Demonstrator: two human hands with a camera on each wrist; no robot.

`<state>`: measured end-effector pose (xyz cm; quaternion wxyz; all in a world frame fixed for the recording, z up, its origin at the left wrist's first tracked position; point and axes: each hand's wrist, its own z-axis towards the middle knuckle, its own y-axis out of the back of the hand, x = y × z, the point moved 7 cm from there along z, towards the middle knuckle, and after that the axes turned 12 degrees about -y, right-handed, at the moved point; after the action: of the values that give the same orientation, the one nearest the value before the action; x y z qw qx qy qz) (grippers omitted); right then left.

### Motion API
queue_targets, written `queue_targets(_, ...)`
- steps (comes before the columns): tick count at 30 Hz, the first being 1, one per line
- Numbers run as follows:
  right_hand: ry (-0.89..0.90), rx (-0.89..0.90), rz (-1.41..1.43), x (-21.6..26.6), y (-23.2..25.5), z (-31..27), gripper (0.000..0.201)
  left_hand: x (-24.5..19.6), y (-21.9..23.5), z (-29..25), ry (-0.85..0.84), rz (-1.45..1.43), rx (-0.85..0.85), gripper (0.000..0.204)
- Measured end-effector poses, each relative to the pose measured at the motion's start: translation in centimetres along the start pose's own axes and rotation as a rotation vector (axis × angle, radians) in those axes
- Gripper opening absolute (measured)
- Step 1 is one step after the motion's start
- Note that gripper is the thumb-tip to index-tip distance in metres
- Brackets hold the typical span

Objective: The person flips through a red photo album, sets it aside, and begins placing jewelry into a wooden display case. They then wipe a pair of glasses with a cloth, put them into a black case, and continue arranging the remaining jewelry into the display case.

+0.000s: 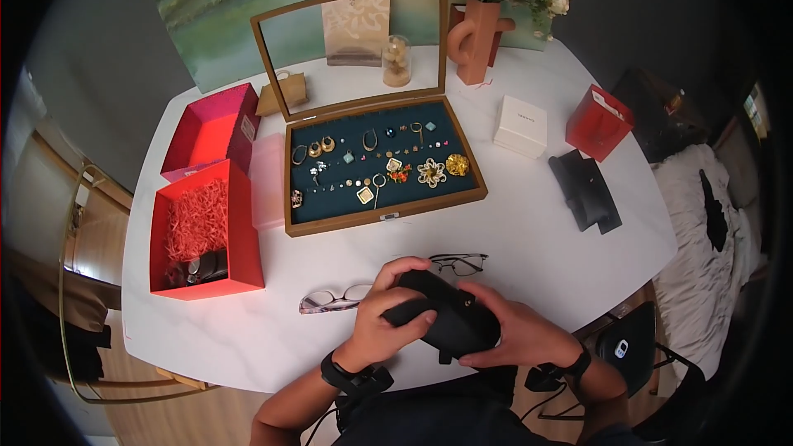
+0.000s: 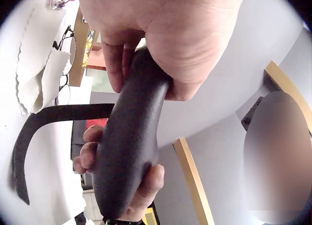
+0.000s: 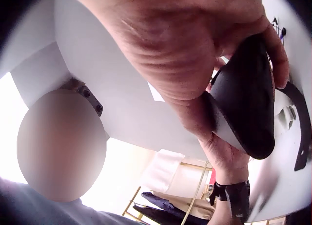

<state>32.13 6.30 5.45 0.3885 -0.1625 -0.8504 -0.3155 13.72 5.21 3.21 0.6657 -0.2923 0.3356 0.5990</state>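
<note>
Both hands grip a black case (image 1: 453,320) over the near part of the table. The left hand (image 1: 382,319) curls round its left end, thumb on top. Around the right end lie the fingers and thumb of the right hand (image 1: 529,332). In the left wrist view the case (image 2: 129,132) looks long and smooth, with a black strap (image 2: 63,113) running out from behind it; its attachment is hidden. The right wrist view shows an edge of the case (image 3: 246,98) parted from a grey surface. Thin-framed glasses (image 1: 459,263) and patterned glasses (image 1: 328,301) lie beyond the hands.
A wooden jewellery box (image 1: 387,216) stands with its glass lid raised. Left are a red box (image 1: 245,235) with shredded paper and a pink box (image 1: 237,107). Right are a white box (image 1: 520,125), a red bag (image 1: 596,125) and a black pouch (image 1: 585,190). A grey cloth (image 2: 41,84) lies near the glasses.
</note>
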Motion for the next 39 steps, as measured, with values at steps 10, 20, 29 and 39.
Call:
queue_targets(10,0.101,0.07,0.187,-0.8,-1.9,1.5,0.086,0.3,0.0,0.1,-0.056,-0.006,0.066,0.03)
queue_targets(20,0.045,0.236,0.712,-0.2,1.1,-1.0,0.1,0.6,-0.7,-1.1,0.379,-0.037,0.287,0.057)
queue_targets(29,0.041,0.144,0.667,-0.7,1.8,-0.1,0.092,-1.5,-1.7,-2.6,0.43,-0.282,0.341,0.022)
queue_targets(39,0.053,0.075,0.591,-0.9,1.2,0.7,0.072,-3.7,-3.5,-1.2,0.186,-0.028,0.443,0.028)
